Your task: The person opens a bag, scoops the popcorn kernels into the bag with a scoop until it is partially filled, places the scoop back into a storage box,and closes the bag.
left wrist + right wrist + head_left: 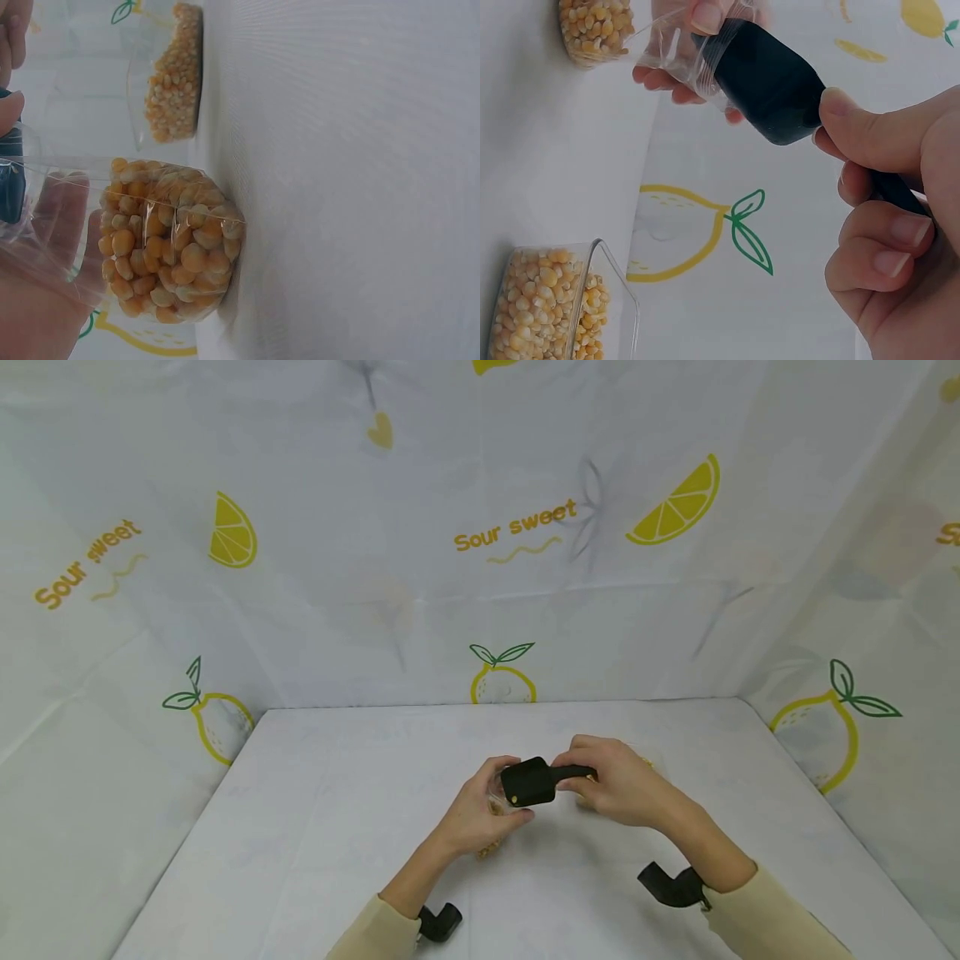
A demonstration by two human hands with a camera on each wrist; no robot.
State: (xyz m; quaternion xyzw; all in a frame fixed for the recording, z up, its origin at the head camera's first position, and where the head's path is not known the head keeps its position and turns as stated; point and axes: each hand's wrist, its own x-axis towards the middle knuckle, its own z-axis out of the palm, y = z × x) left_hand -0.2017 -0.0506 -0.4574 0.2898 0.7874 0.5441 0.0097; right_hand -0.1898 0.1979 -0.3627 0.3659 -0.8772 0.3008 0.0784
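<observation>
My left hand (467,820) holds a clear plastic bag (67,169) near its top, fingers and thumb around the mouth. Corn kernels (169,244) fill the bag's lower part, which stands against the white table. My right hand (621,783) grips a black scoop (531,782) by its handle, thumb along the neck. The scoop's tilted head reaches into the bag's mouth, as the right wrist view shows, and a small yellow spot shows on it. Beyond the right hand, a clear box (619,276) holds more corn kernels; the hand mostly hides it in the head view.
A white cloth (360,760) covers the table. White curtains (337,543) with lemon prints stand at the back and both sides. Black angled wrist mounts (671,887) stick out by both sleeves.
</observation>
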